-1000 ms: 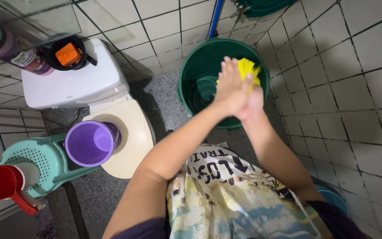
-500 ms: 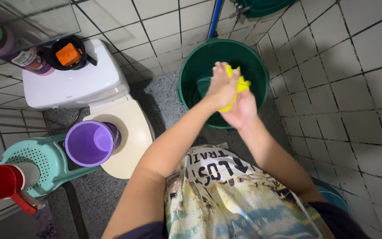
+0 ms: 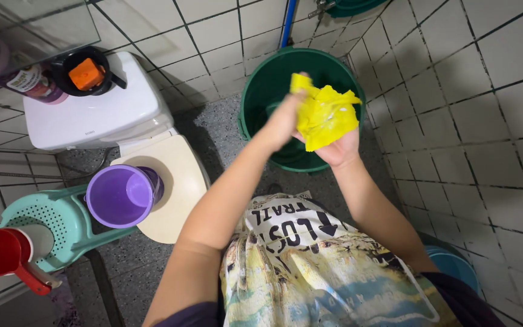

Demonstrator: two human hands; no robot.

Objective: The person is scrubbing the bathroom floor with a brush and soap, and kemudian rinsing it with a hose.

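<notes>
Head view: a crumpled yellow cloth point(image 3: 325, 115) is held in both hands above a green bucket point(image 3: 261, 97).

The cloth is gripped from below by the right hand point(image 3: 337, 151), whose fingers are closed around its lower part, and from the left side by the left hand point(image 3: 282, 121), which is pressed against it with fingers curled shut on the fabric. The bucket is set on the speckled floor point(image 3: 219, 130) in the corner of a white-tiled wall point(image 3: 479, 121), with a blue pole point(image 3: 287, 23) leaned up behind it. To the left, a white toilet point(image 3: 107, 118) is seen with its lid shut, and a purple cup point(image 3: 122, 195) is placed at the lid's edge. A teal stool point(image 3: 43, 224) is set beside the toilet, with a red scoop point(image 3: 4, 254) resting at its left end.
</notes>
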